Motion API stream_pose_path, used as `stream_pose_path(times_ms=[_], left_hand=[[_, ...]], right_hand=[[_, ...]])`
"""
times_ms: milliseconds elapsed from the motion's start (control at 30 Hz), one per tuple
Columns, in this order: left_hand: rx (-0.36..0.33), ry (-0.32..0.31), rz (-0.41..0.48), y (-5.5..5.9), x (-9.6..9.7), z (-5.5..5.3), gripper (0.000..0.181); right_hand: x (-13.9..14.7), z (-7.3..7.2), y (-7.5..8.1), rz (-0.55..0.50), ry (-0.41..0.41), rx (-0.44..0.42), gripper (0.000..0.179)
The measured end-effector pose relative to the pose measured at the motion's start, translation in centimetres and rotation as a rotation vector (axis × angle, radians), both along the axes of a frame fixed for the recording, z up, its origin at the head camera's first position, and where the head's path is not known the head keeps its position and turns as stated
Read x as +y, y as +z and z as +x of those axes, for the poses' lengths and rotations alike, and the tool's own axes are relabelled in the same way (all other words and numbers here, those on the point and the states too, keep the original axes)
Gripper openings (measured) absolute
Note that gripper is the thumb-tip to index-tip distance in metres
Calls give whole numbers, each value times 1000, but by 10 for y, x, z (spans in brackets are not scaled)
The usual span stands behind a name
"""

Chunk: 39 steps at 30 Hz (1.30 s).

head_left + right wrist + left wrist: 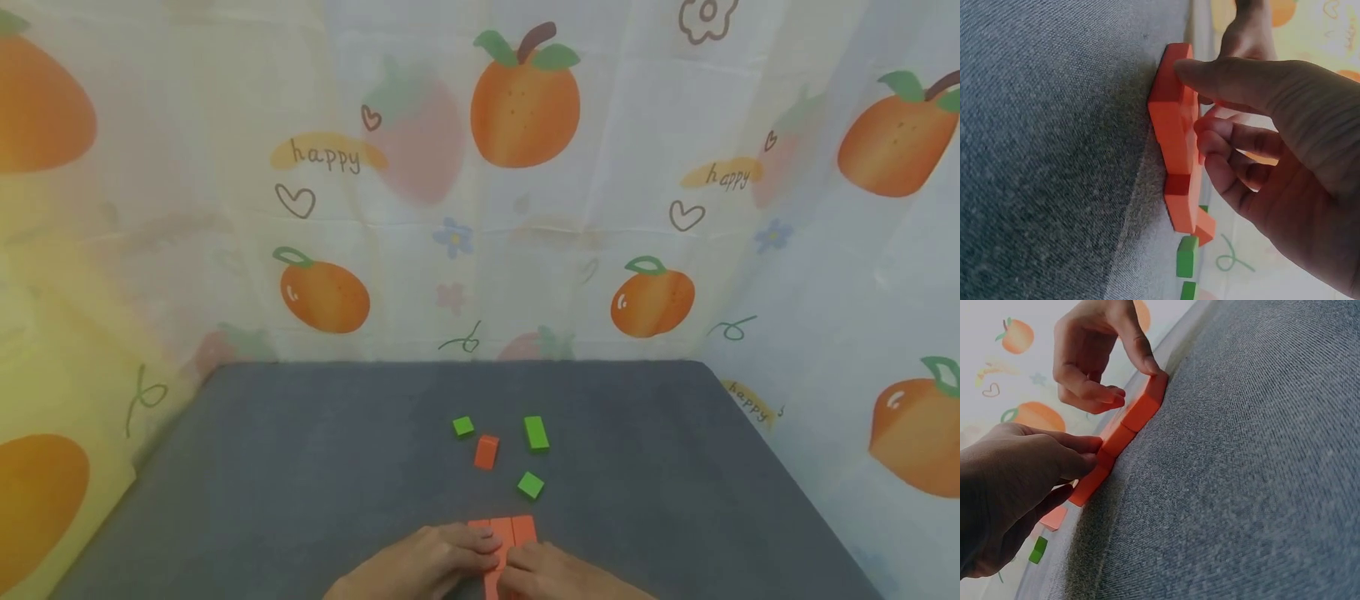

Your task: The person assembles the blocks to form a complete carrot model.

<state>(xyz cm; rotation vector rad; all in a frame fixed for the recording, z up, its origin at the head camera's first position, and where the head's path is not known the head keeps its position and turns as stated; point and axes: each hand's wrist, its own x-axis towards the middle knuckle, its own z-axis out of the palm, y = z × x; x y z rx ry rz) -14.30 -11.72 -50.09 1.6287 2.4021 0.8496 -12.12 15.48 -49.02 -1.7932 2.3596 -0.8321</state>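
Observation:
Several orange blocks (pixel 524 528) lie flush together on the dark table near its front, partly hidden under both hands. My left hand (pixel 435 560) is on their left side. In the left wrist view its bent fingertips and thumb grip an orange block (pixel 1092 481) at the far part of the group. From the right comes my right hand (pixel 558 573). In the right wrist view its thumb presses the top edge of the nearest orange block (pixel 1169 115), while its curled fingers meet the block's other side.
Beyond the group lie a separate orange block (pixel 487 452), a green cube (pixel 463 427), a longer green block (pixel 536 433) and another green cube (pixel 531 486). The grey cloth-covered table (pixel 300 467) ends at a fruit-print curtain (pixel 420 275) on the back and both sides.

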Motion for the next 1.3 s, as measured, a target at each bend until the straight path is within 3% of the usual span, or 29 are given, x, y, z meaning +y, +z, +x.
stream_pose_path(times_ms=[400,567,733,867,967,1133,1300], left_hand=[[14,5,-5,2,1,-1,34],[-16,-1,-17,2,1,-1,35],[-18,-7,0,2,1,0,36],[17,-24,27,0,2,0,36],[47,-26,7,0,2,-1,36],[58,-11,-48,1,1,-2,34],[64,-12,-66,0,2,-2,33]], right_hand=[[-2,-5,-1,-28,30,7,18],[0,-5,1,0,21,-2,19],[0,-9,8,44,26,41,25],[0,-13,23,100,-82,122,20],[1,-27,37,183,-215,203,16],[-4,-79,41,283,-293,311,21],[-15,-118,39,410,-325,217,42]])
